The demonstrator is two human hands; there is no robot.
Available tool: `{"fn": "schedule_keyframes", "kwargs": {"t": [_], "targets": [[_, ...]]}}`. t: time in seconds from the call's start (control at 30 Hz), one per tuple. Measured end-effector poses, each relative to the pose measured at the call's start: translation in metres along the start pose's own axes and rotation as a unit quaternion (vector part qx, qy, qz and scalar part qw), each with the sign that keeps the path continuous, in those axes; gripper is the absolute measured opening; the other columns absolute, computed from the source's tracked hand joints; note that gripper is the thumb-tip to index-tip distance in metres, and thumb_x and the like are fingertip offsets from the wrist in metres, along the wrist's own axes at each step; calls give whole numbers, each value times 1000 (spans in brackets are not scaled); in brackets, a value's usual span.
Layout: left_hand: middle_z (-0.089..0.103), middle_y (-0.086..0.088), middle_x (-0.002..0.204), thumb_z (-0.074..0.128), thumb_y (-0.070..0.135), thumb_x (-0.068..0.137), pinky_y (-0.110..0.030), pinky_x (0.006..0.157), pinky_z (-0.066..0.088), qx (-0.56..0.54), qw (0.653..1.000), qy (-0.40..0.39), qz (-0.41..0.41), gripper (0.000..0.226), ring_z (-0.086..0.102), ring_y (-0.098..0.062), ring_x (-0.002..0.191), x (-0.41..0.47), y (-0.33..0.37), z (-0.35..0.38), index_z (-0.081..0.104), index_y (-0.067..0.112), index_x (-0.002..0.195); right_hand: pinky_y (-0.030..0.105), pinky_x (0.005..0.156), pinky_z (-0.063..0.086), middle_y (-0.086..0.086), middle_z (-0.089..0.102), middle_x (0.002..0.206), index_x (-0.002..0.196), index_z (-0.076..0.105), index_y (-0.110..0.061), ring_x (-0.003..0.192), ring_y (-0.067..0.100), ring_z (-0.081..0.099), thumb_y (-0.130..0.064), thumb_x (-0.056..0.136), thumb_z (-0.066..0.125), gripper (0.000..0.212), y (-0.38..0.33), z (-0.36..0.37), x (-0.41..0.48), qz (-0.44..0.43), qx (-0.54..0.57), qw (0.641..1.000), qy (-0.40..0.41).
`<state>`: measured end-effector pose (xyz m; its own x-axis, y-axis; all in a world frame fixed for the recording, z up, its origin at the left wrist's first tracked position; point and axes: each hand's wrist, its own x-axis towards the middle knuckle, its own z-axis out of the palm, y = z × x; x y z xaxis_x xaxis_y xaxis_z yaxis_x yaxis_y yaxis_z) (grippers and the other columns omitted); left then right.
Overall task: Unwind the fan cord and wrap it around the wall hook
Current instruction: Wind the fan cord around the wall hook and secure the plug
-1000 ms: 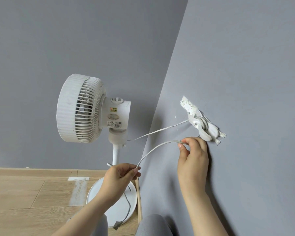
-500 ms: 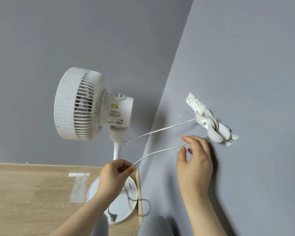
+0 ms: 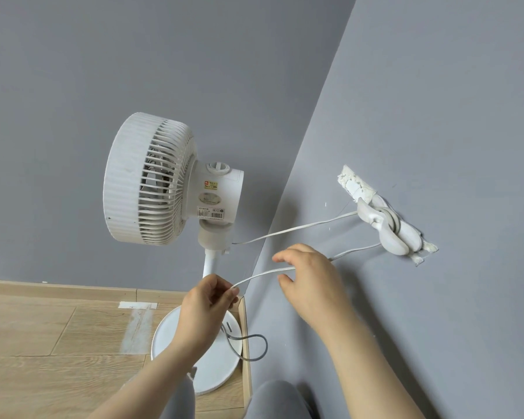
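Note:
A white pedestal fan (image 3: 152,179) stands in the room corner on a round base (image 3: 212,373). Its thin white cord (image 3: 294,228) runs from the fan neck to a white wall hook (image 3: 387,228) on the right grey wall, loops around the hook, and comes back down-left. My left hand (image 3: 208,300) pinches this returning stretch near the fan pole. My right hand (image 3: 309,279) hovers over the same stretch with fingers spread, the cord passing between thumb and fingers. Slack cord hangs in a loop over the base.
Torn white tape (image 3: 356,184) holds the hook to the wall. A wooden skirting board (image 3: 245,334) runs along the wall foot, and pale wood flooring (image 3: 43,343) with a tape patch lies left. My grey-clad knees (image 3: 279,400) are at the bottom.
My right hand has let go of the cord near the hook and slid down-left along it, fingers now apart. The left hand kept its pinch, and the slack dropped into a loop over the base.

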<state>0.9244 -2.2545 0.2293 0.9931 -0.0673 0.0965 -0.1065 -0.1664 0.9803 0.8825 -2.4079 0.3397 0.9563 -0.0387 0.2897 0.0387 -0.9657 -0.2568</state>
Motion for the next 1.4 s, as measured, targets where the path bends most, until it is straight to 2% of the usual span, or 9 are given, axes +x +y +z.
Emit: {"fn": "schedule_keyframes", "kwargs": {"t": [0.2, 0.33, 0.43, 0.67, 0.83, 0.93, 1.03, 1.2, 1.4], "targets": [[69, 7, 65, 68, 16, 87, -9, 57, 44, -2, 1000, -26, 17, 13, 62, -3, 60, 0, -1, -11, 65, 19, 74, 28, 70, 45, -2, 71, 94, 93, 72, -24, 92, 20, 62, -16, 89, 54, 20, -14, -13, 22, 28, -70, 994, -76], [73, 5, 74, 67, 12, 87, -20, 68, 53, 0, 997, -78, 5, 17, 68, -7, 66, -2, -5, -16, 70, 27, 81, 28, 69, 41, 2, 69, 93, 92, 71, -19, 91, 23, 61, -20, 91, 56, 15, -19, -23, 43, 26, -74, 992, -96], [73, 1, 71, 66, 9, 87, -30, 71, 56, -3, 996, -85, 3, 16, 68, -10, 68, -1, -7, -20, 70, 23, 80, 28, 67, 40, 4, 63, 86, 93, 71, -15, 78, 25, 57, -22, 92, 57, 15, -23, -36, 61, 31, -90, 989, -114], [72, 7, 72, 64, 9, 87, -22, 70, 52, 13, 995, -81, 53, 13, 66, -9, 68, 9, 6, -17, 64, 20, 80, 22, 49, 35, 7, 58, 71, 84, 67, -8, 56, 27, 59, -26, 90, 62, 20, -24, -64, 90, 75, -130, 976, -157], [68, 7, 67, 65, 13, 87, -9, 59, 42, 41, 993, -76, 76, 12, 58, -3, 59, 12, 9, -9, 61, 21, 79, 25, 54, 39, 5, 55, 61, 79, 71, -8, 57, 24, 54, -26, 86, 67, 20, -20, -77, 108, 75, -166, 969, -166], [67, 4, 74, 66, 15, 86, -10, 62, 43, 60, 992, -74, 85, 16, 60, -7, 65, 14, 13, -3, 58, 26, 77, 29, 63, 48, 13, 61, 69, 79, 67, -5, 55, 27, 58, -21, 88, 64, 19, -15, -85, 115, 101, -120, 972, -173], [67, 6, 76, 61, 17, 89, -13, 66, 46, 60, 989, -96, 97, 11, 63, -7, 71, 14, 21, 4, 57, 21, 80, 26, 61, 46, 6, 59, 68, 83, 70, -3, 50, 22, 59, -21, 88, 65, 19, -8, -95, 120, 111, -105, 976, -155], [52, 7, 59, 51, 27, 92, -25, 58, 38, 96, 987, -101, 81, 20, 44, -10, 54, 18, 30, 14, 57, 13, 79, 33, 74, 52, 7, 61, 72, 86, 70, 0, 59, 25, 61, -17, 88, 65, 18, 4, -106, 126, 114, -49, 986, -115], [44, 7, 55, 55, 44, 90, -21, 52, 32, 90, 983, -139, 84, 34, 37, -10, 52, 12, 38, 16, 52, 14, 76, 21, 56, 47, 5, 61, 70, 73, 66, -8, 52, 18, 60, -13, 88, 65, 16, 10, -119, 130, 120, -20, 988, -96]]}}
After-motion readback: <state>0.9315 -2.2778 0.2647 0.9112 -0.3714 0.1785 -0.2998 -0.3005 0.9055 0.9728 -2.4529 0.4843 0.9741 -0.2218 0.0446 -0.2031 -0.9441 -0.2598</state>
